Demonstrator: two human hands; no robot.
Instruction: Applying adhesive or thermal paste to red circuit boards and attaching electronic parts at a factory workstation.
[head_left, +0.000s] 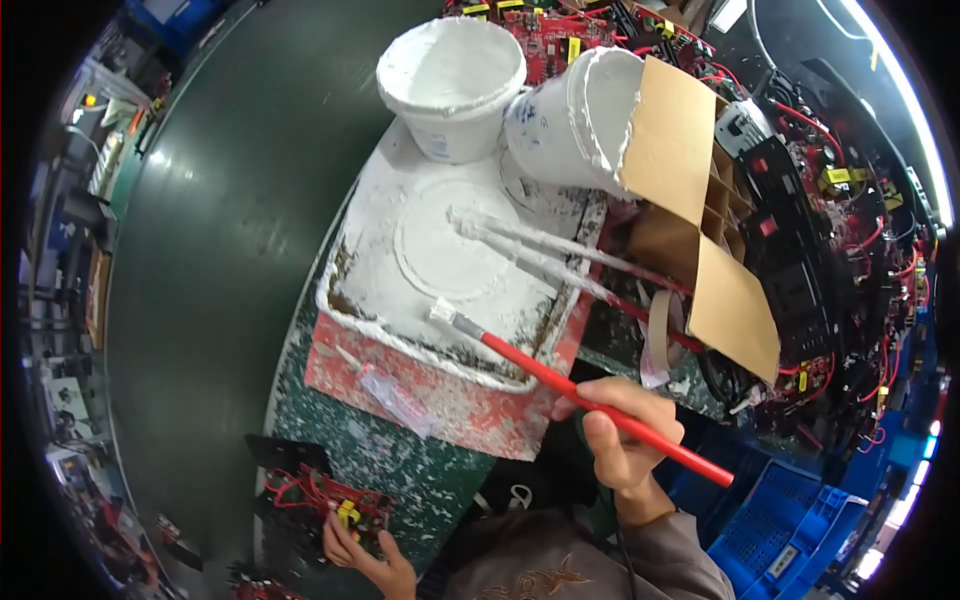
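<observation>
My right hand (pixel 632 432) grips a red-handled brush (pixel 550 378) whose bristle end, coated white, hangs over the near rim of a tray (pixel 430 366) smeared with white paste. Down at the lower left, my left hand (pixel 372 566) has its fingers at the edge of a red circuit board (pixel 345 500) with yellow parts, red wires and a black piece attached. The fingertips are partly hidden by the board. Two more paste-covered brushes (pixel 540 262) lie across the tray's right side. A small tube (pixel 396 400) rests on the red sheet in front of the tray.
At the tray's back stand a white bucket (pixel 450 110) and a second, tilted bucket (pixel 560 120). An open cardboard box (pixel 670 140) with dividers is to their right, beside many circuit boards (pixel 850 190). A roll of tape (pixel 658 338) and a blue crate (pixel 790 530) are at the right.
</observation>
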